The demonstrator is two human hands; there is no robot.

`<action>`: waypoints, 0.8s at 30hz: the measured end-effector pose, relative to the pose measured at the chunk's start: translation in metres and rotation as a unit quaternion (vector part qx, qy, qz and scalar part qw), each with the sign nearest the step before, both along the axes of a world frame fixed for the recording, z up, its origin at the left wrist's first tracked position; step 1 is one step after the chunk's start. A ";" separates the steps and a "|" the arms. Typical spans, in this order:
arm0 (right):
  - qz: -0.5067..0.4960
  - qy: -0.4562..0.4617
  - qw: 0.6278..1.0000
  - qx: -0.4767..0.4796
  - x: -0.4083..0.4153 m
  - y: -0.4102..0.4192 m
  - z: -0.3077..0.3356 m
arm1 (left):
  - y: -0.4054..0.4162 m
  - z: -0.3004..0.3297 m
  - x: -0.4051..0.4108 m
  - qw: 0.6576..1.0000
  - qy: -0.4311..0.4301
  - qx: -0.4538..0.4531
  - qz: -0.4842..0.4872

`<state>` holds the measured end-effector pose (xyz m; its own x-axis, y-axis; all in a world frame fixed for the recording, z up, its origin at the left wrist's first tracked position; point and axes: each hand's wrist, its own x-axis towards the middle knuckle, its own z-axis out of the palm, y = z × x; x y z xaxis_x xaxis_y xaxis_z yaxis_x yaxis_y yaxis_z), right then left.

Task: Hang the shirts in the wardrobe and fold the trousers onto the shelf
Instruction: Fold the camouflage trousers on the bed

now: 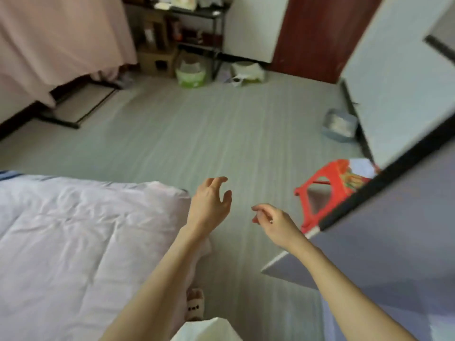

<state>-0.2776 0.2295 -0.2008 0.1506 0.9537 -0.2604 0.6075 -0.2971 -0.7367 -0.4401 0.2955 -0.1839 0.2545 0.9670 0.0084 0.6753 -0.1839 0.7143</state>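
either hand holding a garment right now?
No. The left hand and right hand both hang over bare floor, fingers loosely curled, holding nothing.

- My left hand (209,205) and right hand (273,221) hang over the floor (197,134), near each other.
- The bed (73,242) lies left.
- The stool (325,190) sits right, beside the wardrobe door (394,82).
- The shelf rack (197,33) stands far ahead.

One head-worn view looks forward and down, close over the floor (184,134) beside a bed (73,230).
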 end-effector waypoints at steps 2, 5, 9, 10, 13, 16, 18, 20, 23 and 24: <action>0.042 -0.019 0.999 -0.013 -0.032 0.061 -0.013 | 0.043 -0.011 -0.042 0.998 0.014 -0.016 0.051; 0.074 -0.028 0.997 -0.005 -0.078 0.145 -0.023 | 0.095 -0.022 -0.098 0.992 0.042 -0.021 0.116; 0.115 0.000 0.993 -0.034 -0.123 0.226 -0.027 | 0.147 -0.024 -0.146 0.983 0.053 -0.041 0.172; 0.132 0.006 0.990 -0.043 -0.135 0.254 -0.028 | 0.168 -0.025 -0.157 0.980 0.054 -0.040 0.190; 0.168 0.013 0.984 -0.053 -0.152 0.316 -0.028 | 0.217 -0.026 -0.172 0.972 0.055 -0.045 0.225; 0.201 0.016 0.978 -0.051 -0.160 0.381 -0.034 | 0.265 -0.033 -0.175 0.966 0.053 -0.047 0.247; 0.219 0.017 0.975 -0.041 -0.165 0.430 -0.038 | 0.303 -0.039 -0.178 0.962 0.050 -0.043 0.265; 0.256 0.018 0.966 -0.036 -0.173 0.498 -0.047 | 0.358 -0.051 -0.184 0.950 0.051 -0.037 0.305; 0.309 0.017 0.950 -0.039 -0.181 0.581 -0.054 | 0.432 -0.068 -0.195 0.928 0.056 -0.046 0.367; 0.326 0.010 0.945 -0.039 -0.183 0.606 -0.055 | 0.455 -0.072 -0.195 0.920 0.046 -0.053 0.386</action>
<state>-0.4601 0.8360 -0.2561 -0.4672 0.8204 -0.3298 0.6664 0.0815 -0.7411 -0.6354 0.7509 -0.2554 -0.5127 0.8544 -0.0845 0.6340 0.4431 0.6338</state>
